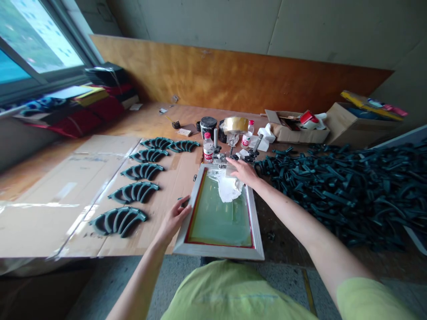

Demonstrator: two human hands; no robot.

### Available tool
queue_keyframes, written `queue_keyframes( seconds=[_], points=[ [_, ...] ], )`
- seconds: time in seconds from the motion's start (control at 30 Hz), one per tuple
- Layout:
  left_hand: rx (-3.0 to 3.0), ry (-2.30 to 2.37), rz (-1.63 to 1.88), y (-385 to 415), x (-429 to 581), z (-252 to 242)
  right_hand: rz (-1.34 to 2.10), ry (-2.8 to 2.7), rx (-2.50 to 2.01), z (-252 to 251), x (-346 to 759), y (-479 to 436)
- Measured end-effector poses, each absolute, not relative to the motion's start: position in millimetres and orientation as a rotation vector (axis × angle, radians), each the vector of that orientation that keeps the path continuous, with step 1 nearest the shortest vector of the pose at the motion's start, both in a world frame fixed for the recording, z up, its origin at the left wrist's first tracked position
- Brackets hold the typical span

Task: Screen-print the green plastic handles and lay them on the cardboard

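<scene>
A screen printing frame with a metal border and green mesh lies in front of me. At its left edge, my left hand has its fingers bent around a dark green plastic piece, mostly hidden by them. My right hand is over the far end of the mesh, gripping a flat, pale scraper with the index finger stretched forward. Just below the scraper, a crumpled white sheet or patch lies on the mesh. The hinge clamp stands behind the frame.
Fanned groups of dark green curved pieces lie on cardboard at left. A large heap of such pieces covers the right. Bottles, a black tub, a tape roll and cardboard boxes stand behind.
</scene>
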State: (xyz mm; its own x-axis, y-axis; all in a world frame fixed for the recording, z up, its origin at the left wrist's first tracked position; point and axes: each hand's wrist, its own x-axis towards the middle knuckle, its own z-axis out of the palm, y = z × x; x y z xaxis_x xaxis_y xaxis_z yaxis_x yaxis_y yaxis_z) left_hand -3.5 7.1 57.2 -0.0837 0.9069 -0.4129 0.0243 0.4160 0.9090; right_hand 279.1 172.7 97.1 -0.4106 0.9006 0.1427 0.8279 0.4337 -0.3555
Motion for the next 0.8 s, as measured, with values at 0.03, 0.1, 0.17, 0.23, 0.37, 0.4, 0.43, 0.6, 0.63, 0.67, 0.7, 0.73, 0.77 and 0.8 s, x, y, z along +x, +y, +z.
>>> queue_keyframes(
  seconds=[0.03,0.1,0.17,0.23,0.37,0.4,0.43,0.6,0.63,0.67,0.7,0.73,0.77,0.8],
  points=[
    [0.880,1.455,0.930,8.7,-5.1,68.5,0.272,-2.333,-1.538,102.6,281.6,180.5],
    [0.914,1.439,0.979,15.4,-7.4,89.8,0.148,-2.195,-1.581,109.0,297.3,189.1],
    [0.952,1.388,1.083,28.1,-6.2,108.7,0.087,-2.017,-1.642,105.6,322.2,187.5],
    [0.994,1.271,1.240,47.1,-0.4,126.2,0.130,-1.896,-1.776,89.9,345.2,175.9],
    [1.041,1.109,1.401,92.4,16.5,158.4,0.415,-2.043,-1.841,38.1,353.1,135.4],
    [1.029,1.109,1.402,101.0,19.7,163.6,0.460,-2.137,-1.769,27.3,347.6,125.9],
    [1.010,1.115,1.414,106.7,22.6,166.2,0.477,-2.227,-1.693,19.4,340.7,117.9],
    [0.842,1.256,1.370,78.6,47.8,125.7,0.398,-2.368,-1.611,23.7,301.0,90.1],
    [0.803,1.284,1.195,63.9,56.1,109.0,0.369,-2.336,-1.604,28.6,291.3,82.4],
    [0.778,1.276,0.952,48.6,64.3,91.5,0.333,-2.320,-1.564,32.9,281.0,73.2],
    [0.741,1.259,0.810,33.9,71.1,74.3,0.299,-2.329,-1.492,35.9,270.9,63.3],
    [0.698,1.248,0.749,21.1,75.2,58.2,0.283,-2.383,-1.380,37.6,262.4,53.4],
    [0.664,1.256,0.726,11.2,75.5,43.9,0.294,-2.464,-1.249,37.9,257.4,44.8],
    [0.639,1.288,0.737,4.7,71.0,31.4,0.324,-2.550,-1.143,37.3,257.7,38.3]
  ],
)
